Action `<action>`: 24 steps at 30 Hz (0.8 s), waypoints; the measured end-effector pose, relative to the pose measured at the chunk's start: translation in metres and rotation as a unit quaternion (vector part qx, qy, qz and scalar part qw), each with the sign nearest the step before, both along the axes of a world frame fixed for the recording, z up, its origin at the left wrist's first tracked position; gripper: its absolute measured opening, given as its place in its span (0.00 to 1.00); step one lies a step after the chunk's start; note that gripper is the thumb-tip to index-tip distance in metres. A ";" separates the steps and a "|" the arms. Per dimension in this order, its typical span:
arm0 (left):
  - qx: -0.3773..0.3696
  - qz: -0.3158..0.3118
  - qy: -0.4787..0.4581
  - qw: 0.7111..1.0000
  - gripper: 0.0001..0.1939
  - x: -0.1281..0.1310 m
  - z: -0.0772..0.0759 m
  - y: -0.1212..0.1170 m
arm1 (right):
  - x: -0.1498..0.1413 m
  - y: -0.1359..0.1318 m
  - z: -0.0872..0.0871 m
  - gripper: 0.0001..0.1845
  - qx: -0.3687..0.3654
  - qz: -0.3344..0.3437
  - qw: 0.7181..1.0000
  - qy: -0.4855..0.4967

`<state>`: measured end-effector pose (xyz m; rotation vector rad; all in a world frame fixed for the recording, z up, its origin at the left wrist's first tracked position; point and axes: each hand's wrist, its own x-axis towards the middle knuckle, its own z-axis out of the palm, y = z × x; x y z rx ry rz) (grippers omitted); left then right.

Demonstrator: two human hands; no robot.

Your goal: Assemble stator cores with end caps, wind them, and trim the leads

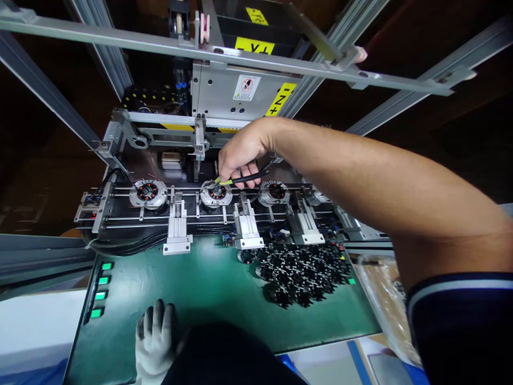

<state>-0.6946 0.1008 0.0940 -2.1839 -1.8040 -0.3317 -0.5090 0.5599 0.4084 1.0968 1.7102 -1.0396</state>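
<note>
My bare right hand [240,160] reaches over the machine, its fingers wrapped round hand cutters [250,176] with yellow-and-black handles. Their jaws are hard to make out, but they point at a wound motor stator [216,193] in the second fixture from the left. Copper-coloured windings show inside its white ring. A similar stator [148,192] sits to the left, and another stator [276,192] to the right below my wrist. My left hand [154,337], in a pale glove with grey fingertips, lies on the green worktop with fingers stretched out, holding nothing.
Many black stator cores [300,272] stand grouped on the right of the green mat [192,289]. Metal clamp blocks [177,230] line the machine's front. A metal bar [240,56] crosses above my hand. Green buttons [100,295] run along the left edge. Plastic wrap [387,305] lies at right.
</note>
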 end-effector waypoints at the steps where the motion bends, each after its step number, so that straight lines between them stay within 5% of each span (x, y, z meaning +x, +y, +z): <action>1: -0.002 0.001 -0.002 1.000 0.33 0.000 0.001 0.000 | -0.001 0.001 -0.003 0.18 -0.002 -0.002 1.000 -0.002; 12: 0.001 0.014 -0.006 1.000 0.33 0.002 0.001 0.000 | -0.004 0.000 -0.008 0.19 0.008 -0.005 1.000 -0.022; 17: -0.004 0.020 -0.022 1.000 0.34 0.002 0.001 -0.002 | -0.006 -0.018 -0.014 0.14 0.070 -0.018 0.997 0.029; 21: 0.003 0.017 -0.012 1.000 0.34 -0.001 -0.004 -0.003 | 0.011 -0.032 0.007 0.11 0.074 -0.007 0.994 0.078; 24: -0.003 0.011 -0.006 1.000 0.34 -0.002 -0.005 -0.002 | 0.051 -0.032 0.035 0.13 0.050 -0.030 0.994 0.091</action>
